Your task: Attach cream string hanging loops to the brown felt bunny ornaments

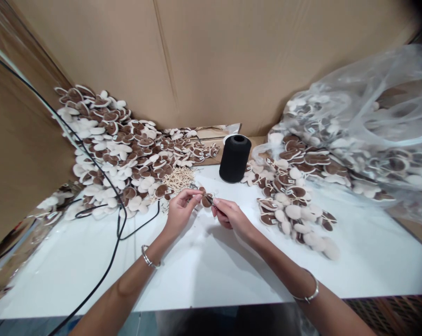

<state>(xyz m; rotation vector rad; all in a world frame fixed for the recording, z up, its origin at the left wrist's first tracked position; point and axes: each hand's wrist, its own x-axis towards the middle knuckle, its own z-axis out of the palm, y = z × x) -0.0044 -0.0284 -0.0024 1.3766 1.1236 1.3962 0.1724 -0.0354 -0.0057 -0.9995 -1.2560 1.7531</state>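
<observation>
A small brown fabric piece is held between my two hands over the white table. My left hand pinches its left side with thumb and forefinger. On the other side, my right hand has its fingers closed round a small dark tool, whose tip meets the piece; its exact kind is too small to tell. Just behind my left hand lies a heap of short cream-coloured pieces. A black cone of thread stands upright behind my right hand.
Brown and white fabric pieces are piled at the back left; more lie at right, beside a clear plastic bag full of them. A black cable crosses the left side. Cardboard rises behind.
</observation>
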